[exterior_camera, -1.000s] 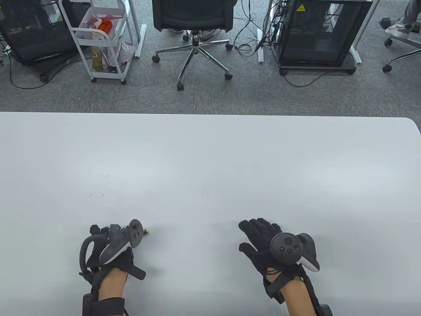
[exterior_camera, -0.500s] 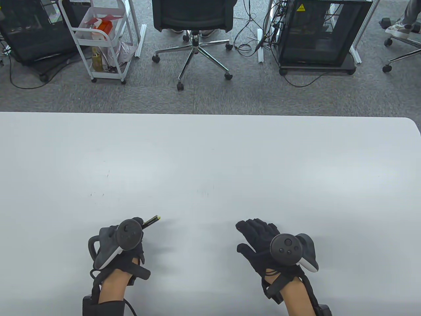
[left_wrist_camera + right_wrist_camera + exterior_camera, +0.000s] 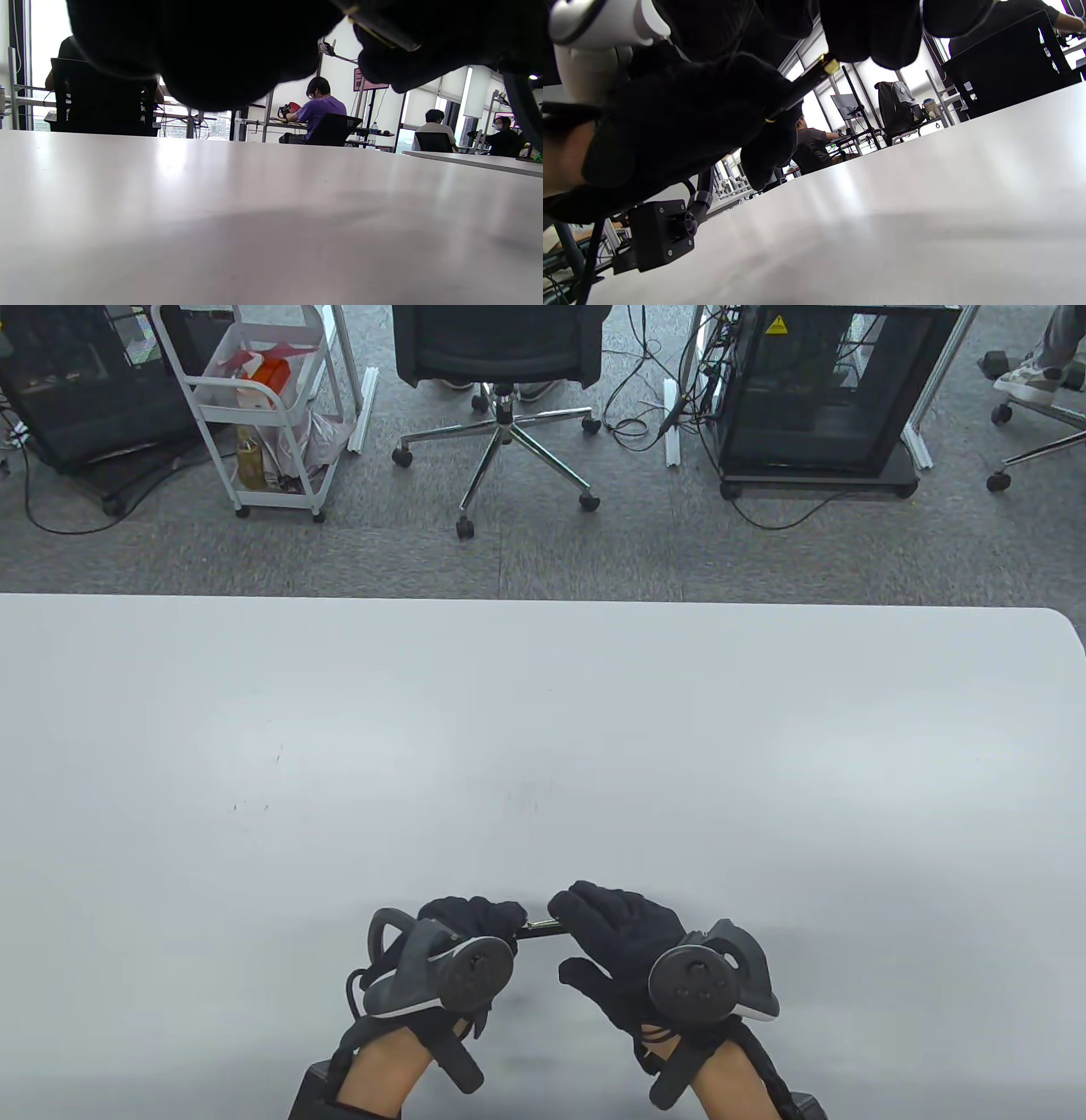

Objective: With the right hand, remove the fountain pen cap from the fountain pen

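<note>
- Both my hands sit close together at the lower middle of the table view, above the white surface (image 3: 543, 746).
- My left hand (image 3: 471, 929) is curled round the pen (image 3: 536, 931); its fingers (image 3: 488, 914) wrap the barrel, so only a short black stretch with a gold band shows between the two hands.
- My right hand (image 3: 624, 933) meets that stretch from the right side of the frame, its fingers (image 3: 585, 903) bent over the pen's end.
- In the right wrist view the pen (image 3: 801, 87) runs diagonally, upper right to lower left, its gold-ringed tip tucked under my right fingers (image 3: 871, 36) at the top of the frame.
- Whether those fingers truly pinch the cap or only touch it, I cannot tell; the cap itself is hidden under the glove.
- In the left wrist view a slim dark length of pen (image 3: 382, 36) with a gold line shows at the top right, between two dark glove masses.
- Beyond the surface's far edge, at the top of the table view, stand a black chair (image 3: 496, 356) and a white cart (image 3: 254, 407).
</note>
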The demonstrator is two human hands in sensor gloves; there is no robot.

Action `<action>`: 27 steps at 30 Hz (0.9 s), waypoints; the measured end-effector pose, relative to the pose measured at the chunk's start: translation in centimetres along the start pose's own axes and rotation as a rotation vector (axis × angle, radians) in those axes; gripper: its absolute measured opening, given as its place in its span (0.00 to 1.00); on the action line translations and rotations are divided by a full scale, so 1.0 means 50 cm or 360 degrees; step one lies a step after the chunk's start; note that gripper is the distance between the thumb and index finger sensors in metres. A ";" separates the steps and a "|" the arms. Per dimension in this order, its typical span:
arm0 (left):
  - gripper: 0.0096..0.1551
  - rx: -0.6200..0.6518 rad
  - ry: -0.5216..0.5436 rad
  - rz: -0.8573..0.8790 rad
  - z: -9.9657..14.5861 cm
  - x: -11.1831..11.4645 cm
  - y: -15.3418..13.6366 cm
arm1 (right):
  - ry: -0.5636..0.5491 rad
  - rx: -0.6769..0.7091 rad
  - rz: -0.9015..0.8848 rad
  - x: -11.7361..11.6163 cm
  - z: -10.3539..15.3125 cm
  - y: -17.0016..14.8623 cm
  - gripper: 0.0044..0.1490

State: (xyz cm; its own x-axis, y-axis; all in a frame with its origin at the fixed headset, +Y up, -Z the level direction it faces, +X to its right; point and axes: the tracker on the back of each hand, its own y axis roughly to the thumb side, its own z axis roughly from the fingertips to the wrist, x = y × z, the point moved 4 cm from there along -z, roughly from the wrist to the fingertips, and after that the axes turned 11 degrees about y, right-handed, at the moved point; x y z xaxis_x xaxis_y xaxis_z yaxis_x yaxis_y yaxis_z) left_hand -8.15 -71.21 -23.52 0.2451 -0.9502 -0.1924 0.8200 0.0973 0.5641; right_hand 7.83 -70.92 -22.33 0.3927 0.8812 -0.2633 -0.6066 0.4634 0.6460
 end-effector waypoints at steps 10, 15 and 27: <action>0.26 0.0098 0.0018 0.0003 -0.005 -0.001 0.033 | 0.0017 -0.0046 0.0437 -0.008 -0.013 0.034 0.36; 0.25 0.0101 -0.0027 -0.0023 -0.007 0.005 0.038 | 0.0039 -0.0009 0.0493 -0.014 -0.017 0.046 0.31; 0.23 0.0016 -0.0131 0.0069 -0.010 0.016 0.019 | 0.0061 0.0020 0.0638 -0.023 -0.021 0.061 0.29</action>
State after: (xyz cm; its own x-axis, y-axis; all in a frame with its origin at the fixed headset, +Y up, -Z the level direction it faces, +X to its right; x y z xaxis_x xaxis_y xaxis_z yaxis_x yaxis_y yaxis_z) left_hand -6.93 -71.71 -23.56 0.2368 -0.9663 -0.1013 0.8041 0.1364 0.5787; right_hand 4.80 -70.41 -20.81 0.1001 0.9949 -0.0150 -0.6980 0.0809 0.7116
